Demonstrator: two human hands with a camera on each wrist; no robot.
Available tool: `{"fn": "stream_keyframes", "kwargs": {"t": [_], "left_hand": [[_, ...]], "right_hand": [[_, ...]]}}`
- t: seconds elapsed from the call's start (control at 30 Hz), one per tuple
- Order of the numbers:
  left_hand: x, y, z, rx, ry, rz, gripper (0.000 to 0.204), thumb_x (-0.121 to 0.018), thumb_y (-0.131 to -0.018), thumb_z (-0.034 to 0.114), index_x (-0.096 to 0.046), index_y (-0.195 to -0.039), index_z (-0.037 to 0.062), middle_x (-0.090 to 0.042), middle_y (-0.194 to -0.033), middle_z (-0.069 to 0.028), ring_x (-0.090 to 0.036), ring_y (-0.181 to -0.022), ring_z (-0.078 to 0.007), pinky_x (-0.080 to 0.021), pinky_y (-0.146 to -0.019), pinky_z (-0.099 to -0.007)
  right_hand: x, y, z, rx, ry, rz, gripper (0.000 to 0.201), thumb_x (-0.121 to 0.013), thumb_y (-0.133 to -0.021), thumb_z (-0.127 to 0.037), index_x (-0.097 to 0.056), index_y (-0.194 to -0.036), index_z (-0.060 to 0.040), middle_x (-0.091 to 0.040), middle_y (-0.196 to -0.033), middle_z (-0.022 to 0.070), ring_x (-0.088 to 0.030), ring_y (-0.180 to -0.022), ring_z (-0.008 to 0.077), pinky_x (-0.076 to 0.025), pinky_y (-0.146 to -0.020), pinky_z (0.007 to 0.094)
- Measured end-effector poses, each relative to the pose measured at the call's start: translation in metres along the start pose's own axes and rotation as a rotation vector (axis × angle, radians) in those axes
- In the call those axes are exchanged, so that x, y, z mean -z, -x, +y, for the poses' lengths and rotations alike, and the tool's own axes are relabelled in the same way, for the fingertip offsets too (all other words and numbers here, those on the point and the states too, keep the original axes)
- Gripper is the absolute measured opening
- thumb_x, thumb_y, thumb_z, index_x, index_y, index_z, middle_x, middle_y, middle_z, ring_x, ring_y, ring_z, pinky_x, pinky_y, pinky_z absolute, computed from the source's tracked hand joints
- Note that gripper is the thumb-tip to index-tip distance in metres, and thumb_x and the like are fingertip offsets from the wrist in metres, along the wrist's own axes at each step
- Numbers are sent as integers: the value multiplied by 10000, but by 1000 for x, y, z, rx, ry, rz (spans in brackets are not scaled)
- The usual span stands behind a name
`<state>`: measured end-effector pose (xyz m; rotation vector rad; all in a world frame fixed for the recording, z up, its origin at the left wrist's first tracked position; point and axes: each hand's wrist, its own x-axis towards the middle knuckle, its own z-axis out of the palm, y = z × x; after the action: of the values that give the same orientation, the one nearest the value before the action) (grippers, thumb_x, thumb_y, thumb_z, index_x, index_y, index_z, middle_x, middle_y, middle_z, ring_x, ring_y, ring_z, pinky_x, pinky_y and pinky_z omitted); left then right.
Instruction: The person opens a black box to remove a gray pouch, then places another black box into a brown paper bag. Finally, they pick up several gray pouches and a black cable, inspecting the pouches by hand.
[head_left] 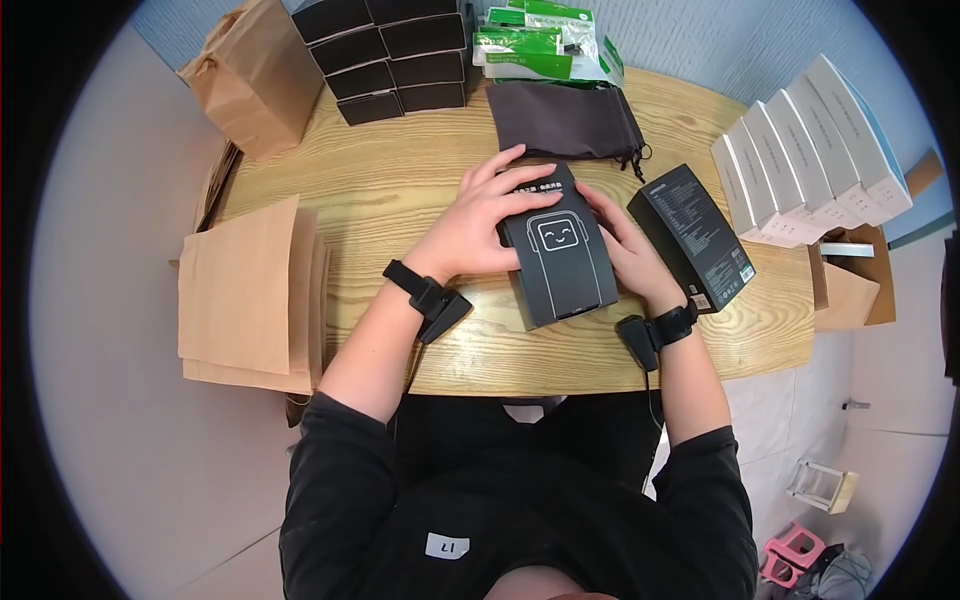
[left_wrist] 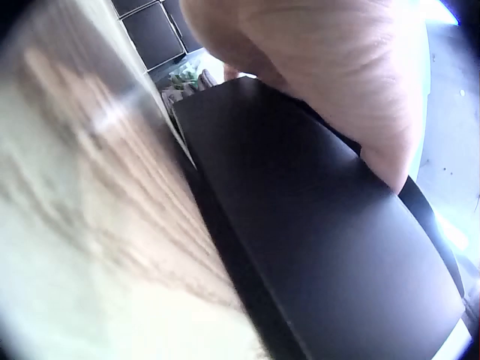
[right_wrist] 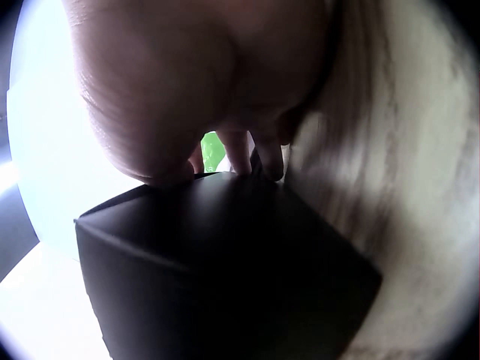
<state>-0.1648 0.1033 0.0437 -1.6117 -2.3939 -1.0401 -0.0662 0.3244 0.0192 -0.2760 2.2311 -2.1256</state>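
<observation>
A black box [head_left: 560, 262] printed with a white smiling robot face lies near the middle of the wooden table, between both hands. My left hand [head_left: 488, 215] grips it from the left, fingers reaching over its upper end and thumb at its left edge. Along the right side, my right hand [head_left: 625, 245] holds the same box. The left wrist view shows a plain dark side of the box [left_wrist: 300, 217] under the hand. Fingers on the box's far part [right_wrist: 225, 232] appear in the right wrist view. Another black box [head_left: 695, 240], covered in small print, lies right of the right hand.
A dark drawstring pouch [head_left: 560, 120] lies beyond the hands, before green-and-white packets [head_left: 545, 45]. Black boxes [head_left: 385, 55] are stacked at the back left. Brown paper bags [head_left: 245, 300] stand left; white boxes [head_left: 800, 160] stand right. An open carton [head_left: 868, 275] is past the right edge.
</observation>
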Motion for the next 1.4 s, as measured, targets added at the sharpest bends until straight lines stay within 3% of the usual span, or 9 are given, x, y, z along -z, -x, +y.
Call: {"fn": "stream_keyframes", "kwargs": {"t": [0.37,0.63,0.87,0.9,1.0,1.03,1.13,1.33,1.4], "left_hand": [[-7,-1,-2,-20,99,14,415,-666,-747,168,-635,-1161,160,-508,-1318,-47,-340,-1311,-304,-252,-1077,-449],[-8,-1,-7,-10,115,12,452,-684,-733,170,-619,-1179,154,-476,-1340,-75,-323,-1317,-320,-256,-1082,-453],[-20,2,-20,173,304,123,762,-691,-763,153,-302,-1417,119,-272,-1456,-158,-258,-1352,-333,-242,-1099,-423],[-27,3,-22,214,387,140,830,-689,-774,141,-214,-1454,113,-221,-1475,-175,-240,-1362,-330,-240,-1104,-410],[-38,3,-24,222,509,114,884,-681,-792,112,-121,-1476,112,-181,-1486,-190,-208,-1378,-319,-238,-1108,-393],[-39,3,-26,219,509,115,884,-681,-792,112,-121,-1476,112,-181,-1486,-190,-208,-1378,-319,-238,-1108,-393],[-36,5,-29,205,470,84,930,-700,-772,227,-108,-1468,52,-182,-1475,-253,-188,-1376,-380,-210,-1111,-412],[-29,3,-16,150,397,117,924,-719,-751,189,-148,-1472,97,-199,-1478,-245,-217,-1371,-372,-233,-1100,-397],[-26,3,-16,145,392,202,805,-722,-746,145,-287,-1422,105,-252,-1463,-221,-258,-1360,-355,-262,-1086,-393]], "right_hand": [[-1,-3,4,47,-30,19,501,-438,-964,-100,-252,-1422,-19,-380,-1400,139,-379,-1296,204,-323,-1062,319],[7,5,-7,-78,-51,69,261,-515,-939,-116,-564,-1160,14,-426,-1386,123,-440,-1222,194,-360,-998,287],[11,42,-35,-256,-80,-33,230,-673,-834,-153,-643,-1016,-16,-293,-1465,198,-409,-1273,213,-340,-1021,310],[1,42,-26,-255,-102,58,224,-718,-796,-143,-654,-973,-21,-328,-1438,172,-511,-1133,158,-391,-950,270],[-19,43,-4,-236,7,355,211,-737,-780,-142,-653,-934,-24,-451,-1295,113,-532,-968,78,-425,-816,219],[-17,41,-5,-151,140,368,192,-741,-784,-165,-645,-879,-28,-561,-983,25,-513,-737,30,-407,-617,184],[-21,36,-36,-380,58,327,194,-713,-819,-185,-613,-853,-22,-591,-763,-1,-508,-541,35,-372,-477,172],[-30,24,-81,-340,-54,292,217,-574,-923,-228,-546,-925,-13,-664,-786,89,-511,-397,85,-386,-390,193],[-26,20,-83,-333,-54,250,271,-476,-969,-255,-545,-982,6,-669,-867,110,-608,-563,129,-476,-528,226]]}}
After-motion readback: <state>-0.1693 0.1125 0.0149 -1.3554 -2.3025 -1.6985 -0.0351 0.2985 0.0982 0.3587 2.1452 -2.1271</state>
